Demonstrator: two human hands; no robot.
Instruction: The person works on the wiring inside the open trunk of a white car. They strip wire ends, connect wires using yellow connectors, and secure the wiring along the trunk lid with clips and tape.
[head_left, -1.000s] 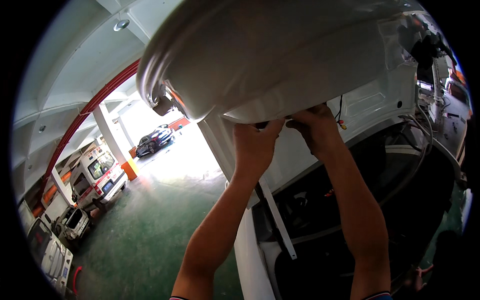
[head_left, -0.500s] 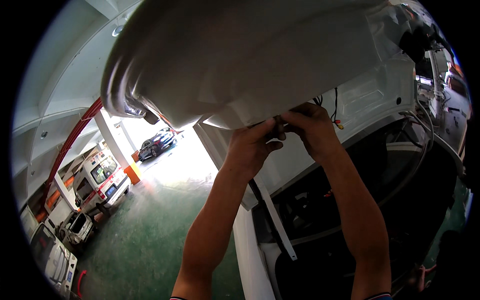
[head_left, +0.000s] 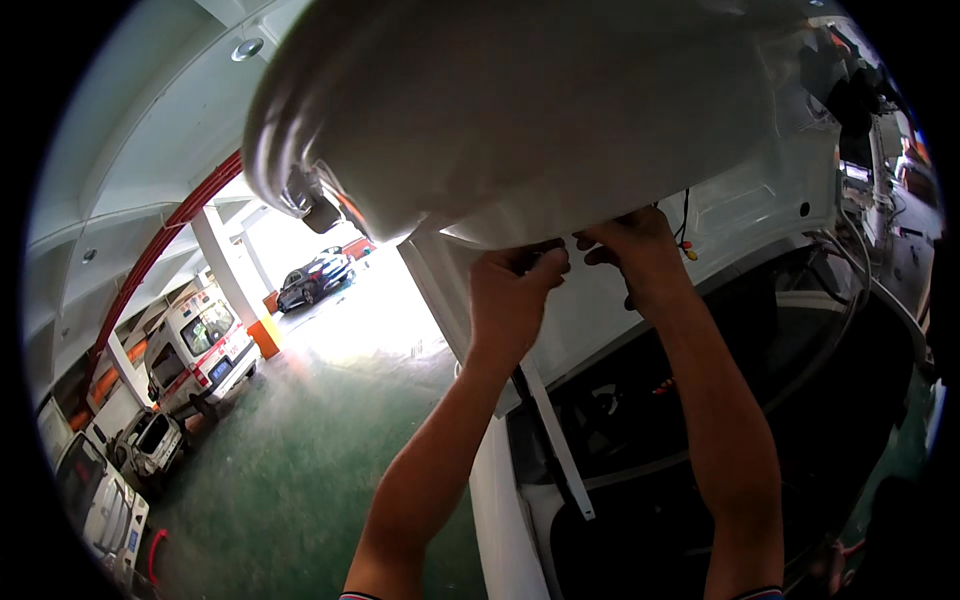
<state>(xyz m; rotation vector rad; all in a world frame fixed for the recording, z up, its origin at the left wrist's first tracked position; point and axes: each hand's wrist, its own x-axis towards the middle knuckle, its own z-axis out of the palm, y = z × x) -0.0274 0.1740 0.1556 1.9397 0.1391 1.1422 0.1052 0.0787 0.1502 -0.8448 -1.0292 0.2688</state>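
Observation:
A large glossy pale vehicle panel hangs overhead, its curved edge just above both hands. My left hand is raised close under that edge with thumb and fingers pressed together; whatever they may pinch is too small and dark to name. To its right, a narrow gap away, my right hand has its fingers curled at the underside of the panel. Shadow hides its fingertips. Beside the right wrist dangles a dark wire with a red and yellow connector.
Below the hands is a dark open vehicle interior, crossed by a black and light-grey bar. A white and red van and a dark car stand to the left, past the green floor. Cables run at right.
My hands have drawn apart from where they met at the panel edge. The left fingers have turned into a tighter pinch. The view has shifted a little.

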